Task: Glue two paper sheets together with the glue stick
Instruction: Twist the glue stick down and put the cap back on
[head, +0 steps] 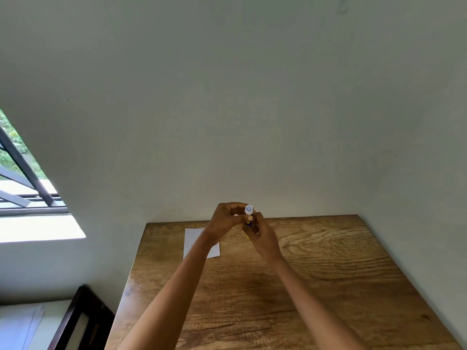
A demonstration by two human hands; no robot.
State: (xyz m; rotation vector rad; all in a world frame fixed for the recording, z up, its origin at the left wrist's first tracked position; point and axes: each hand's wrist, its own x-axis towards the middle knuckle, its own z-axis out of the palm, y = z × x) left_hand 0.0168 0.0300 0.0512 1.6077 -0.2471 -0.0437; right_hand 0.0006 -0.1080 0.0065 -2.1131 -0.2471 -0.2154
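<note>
While both hands are bunched up together above the far end of the counter (316, 286), the glue stick (249, 215) sits between them, standing roughly upright with its pale cap end on top. Right hand (262, 236) has its grip clenched around the lower barrel, left hand (227, 219) pinches up near the cap, so I'd guess it's uncapping. Paper (195, 239) lies flat just below-left, nearer the left hand.

Both hands, left hand (225, 218) and right hand (262, 236), around glue stick (249, 210) above wooden table (316, 274), paper (194, 238) beneath.
</note>
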